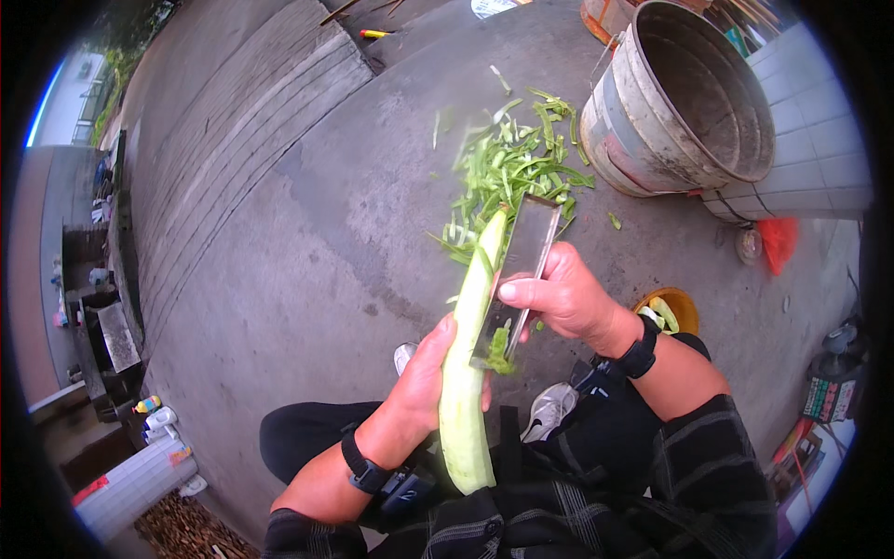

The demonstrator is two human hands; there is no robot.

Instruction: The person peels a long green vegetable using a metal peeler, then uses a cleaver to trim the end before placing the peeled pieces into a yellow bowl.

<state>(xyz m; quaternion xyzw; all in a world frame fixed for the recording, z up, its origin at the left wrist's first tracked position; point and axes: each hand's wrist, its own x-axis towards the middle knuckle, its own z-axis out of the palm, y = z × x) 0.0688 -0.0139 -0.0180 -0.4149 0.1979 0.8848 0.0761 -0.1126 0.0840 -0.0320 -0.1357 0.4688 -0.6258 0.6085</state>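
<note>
My left hand (427, 374) grips a long, pale green gourd (462, 412) around its middle; its lower end rests near my lap. Most of its skin is off, with a darker green strip left near the tapered tip. In my right hand (569, 297) is a flat rectangular metal peeler (527, 237), held lengthwise along the gourd's right side. My thumb presses on its face. A clump of green peel (499, 347) clings to the peeler's lower end. Beyond the gourd's tip, a heap of green peelings (510, 161) lies on the concrete floor.
A large dirty metal bucket (614, 133) stands on the floor at upper right, beside a white-tiled structure (817, 140). Near my right forearm, a yellow-brown bowl (688, 311) holds pale pieces. A concrete step (335, 63) lies at upper left. My shoe (552, 411) is below my hands.
</note>
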